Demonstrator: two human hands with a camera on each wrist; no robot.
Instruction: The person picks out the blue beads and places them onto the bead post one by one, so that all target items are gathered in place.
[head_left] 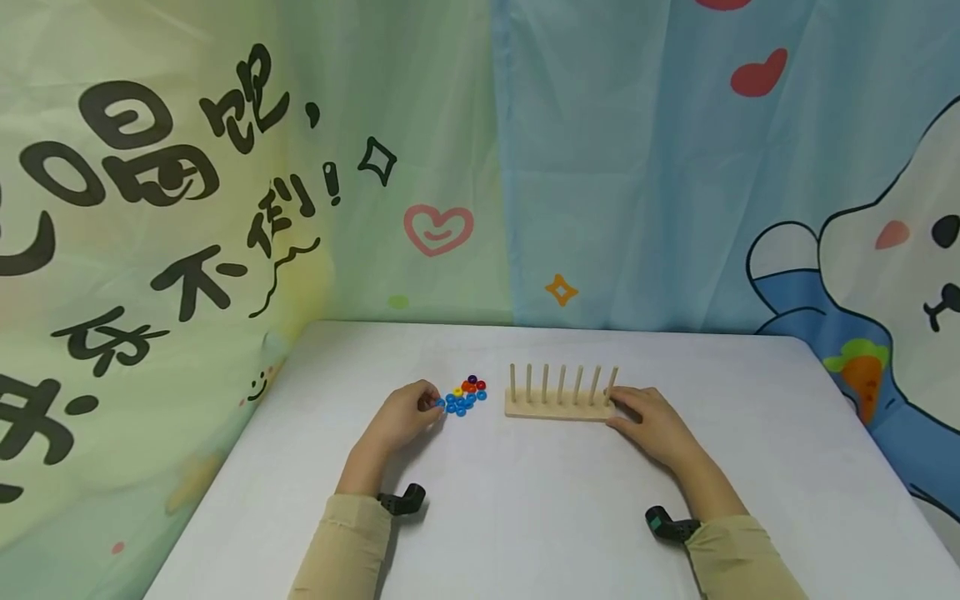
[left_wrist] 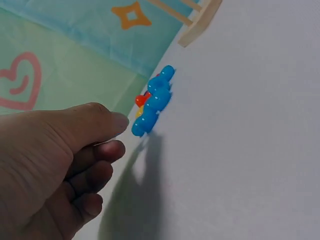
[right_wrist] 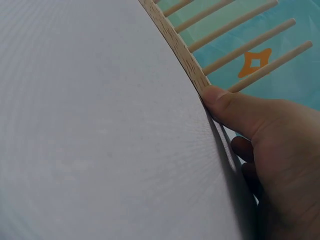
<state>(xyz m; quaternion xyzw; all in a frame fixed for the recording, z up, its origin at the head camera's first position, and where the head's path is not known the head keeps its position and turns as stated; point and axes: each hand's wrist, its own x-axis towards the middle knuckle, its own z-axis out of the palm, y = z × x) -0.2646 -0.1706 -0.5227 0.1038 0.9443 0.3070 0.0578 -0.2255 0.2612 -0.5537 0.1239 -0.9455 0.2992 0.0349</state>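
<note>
A small cluster of beads (head_left: 461, 401) lies on the white table, mostly blue, with yellow, orange, red and dark purple ones at its far side. My left hand (head_left: 405, 414) is at the cluster's left edge, thumb and index fingertips beside a blue bead (left_wrist: 138, 127). Whether they pinch it cannot be made out; the thumb hides the index finger in the left wrist view. To the right stands a wooden peg rack (head_left: 558, 408) with a row of several upright pegs. My right hand (head_left: 651, 423) grips its right end, thumb (right_wrist: 217, 97) on the front edge.
The white table (head_left: 525, 517) stretches between and in front of both arms. A printed curtain (head_left: 420, 108) hangs behind and along the left side. Black wrist cameras (head_left: 405, 500) sit on both forearms, close above the tabletop.
</note>
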